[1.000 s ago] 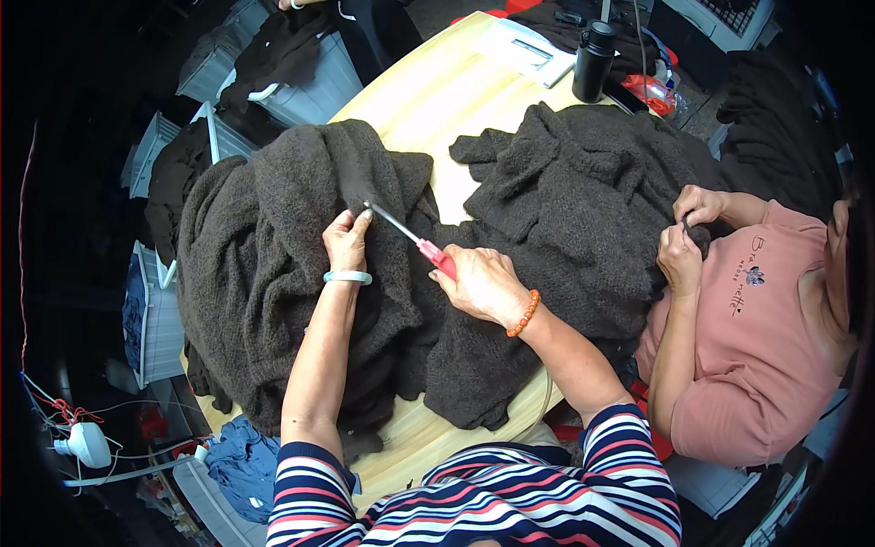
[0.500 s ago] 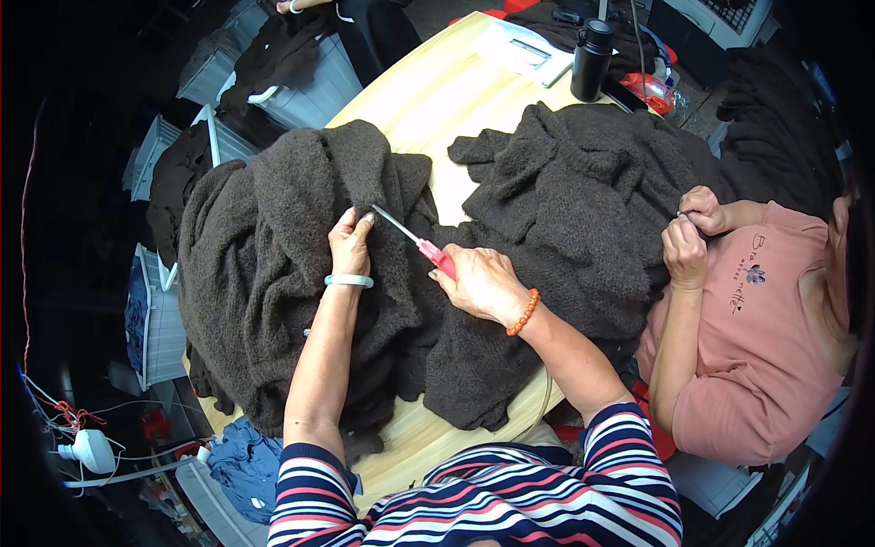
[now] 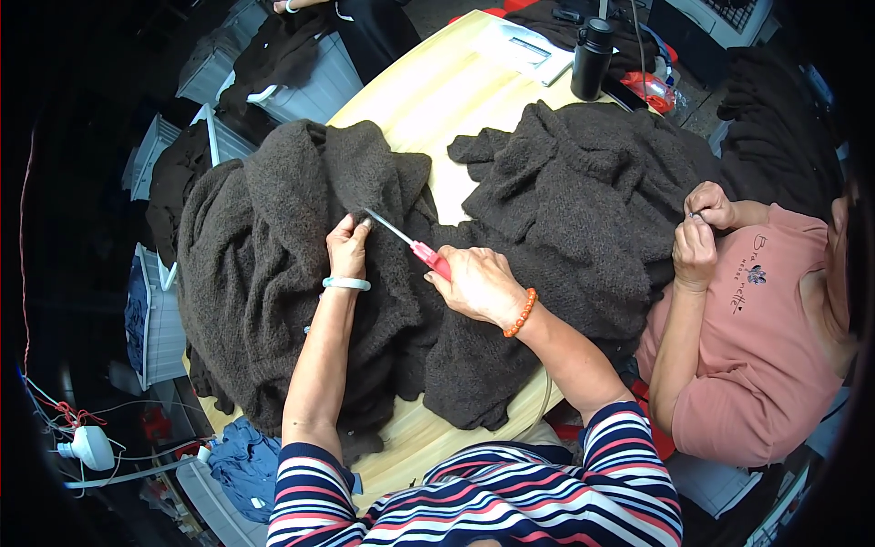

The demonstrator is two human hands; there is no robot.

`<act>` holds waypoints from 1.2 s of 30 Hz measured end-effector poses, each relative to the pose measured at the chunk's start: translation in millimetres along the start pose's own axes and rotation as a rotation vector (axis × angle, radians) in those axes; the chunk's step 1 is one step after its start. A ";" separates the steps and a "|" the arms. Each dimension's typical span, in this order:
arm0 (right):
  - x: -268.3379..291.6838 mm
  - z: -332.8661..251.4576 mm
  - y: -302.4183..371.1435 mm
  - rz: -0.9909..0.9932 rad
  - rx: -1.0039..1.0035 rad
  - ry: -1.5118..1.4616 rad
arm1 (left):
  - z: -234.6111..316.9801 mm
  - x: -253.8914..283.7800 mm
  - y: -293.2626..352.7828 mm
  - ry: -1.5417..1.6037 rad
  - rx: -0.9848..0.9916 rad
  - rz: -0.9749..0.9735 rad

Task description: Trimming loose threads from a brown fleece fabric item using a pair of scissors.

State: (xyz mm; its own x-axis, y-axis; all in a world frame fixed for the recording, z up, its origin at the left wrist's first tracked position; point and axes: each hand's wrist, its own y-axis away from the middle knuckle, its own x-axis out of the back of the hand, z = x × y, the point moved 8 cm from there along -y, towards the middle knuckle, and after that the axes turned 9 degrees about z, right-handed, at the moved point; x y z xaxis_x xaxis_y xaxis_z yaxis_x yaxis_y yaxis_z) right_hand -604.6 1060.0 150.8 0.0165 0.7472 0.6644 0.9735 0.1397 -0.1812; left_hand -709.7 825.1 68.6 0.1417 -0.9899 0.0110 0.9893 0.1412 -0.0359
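Observation:
Dark brown knitted garments (image 3: 264,237) lie heaped on the left of the table. My left hand (image 3: 346,246) pinches a fold of that knit between thumb and fingers. My right hand (image 3: 478,283) is closed around the red handle of a hand tool with a thin metal shaft (image 3: 390,225). Its tip meets the knit right beside my left fingertips; the tip's exact shape is too small to make out. A second brown knit heap (image 3: 583,182) spreads on the right, partly under my right wrist.
A co-worker in a pink shirt (image 3: 747,346) sits at the right, both hands together at the heap's edge. Black bottle (image 3: 592,59) and white papers (image 3: 524,50) stand at the table's far end. White bins (image 3: 310,87) with dark cloth line the left; a blue cloth (image 3: 244,465) hangs near-left.
Both my hands and the tool have shifted slightly left, with the tip still at the knit by my left fingers. The co-worker's hands have moved a little.

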 end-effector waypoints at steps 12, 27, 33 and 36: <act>-7.8 4.9 18.9 -0.137 -0.043 -0.047 | 14.7 -3.6 12.2 -0.012 0.130 0.077; -19.8 -55.5 68.4 -0.184 0.040 -0.001 | 122.4 109.2 94.3 -1.471 -0.506 0.175; -40.0 -107.4 96.5 -0.308 0.110 -0.028 | 103.6 100.1 80.1 -0.767 -0.364 0.105; -20.2 -96.0 95.5 -0.178 -0.011 0.066 | 89.9 108.9 86.5 -0.692 -0.163 0.097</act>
State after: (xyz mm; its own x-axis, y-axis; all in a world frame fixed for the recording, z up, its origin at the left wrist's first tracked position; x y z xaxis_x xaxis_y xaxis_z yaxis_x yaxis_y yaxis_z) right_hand -490.1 995.9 189.7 -0.1417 0.6668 0.7317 0.9648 0.2585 -0.0487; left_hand -605.6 730.9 156.5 0.2709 -0.7286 0.6291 0.9613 0.1703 -0.2166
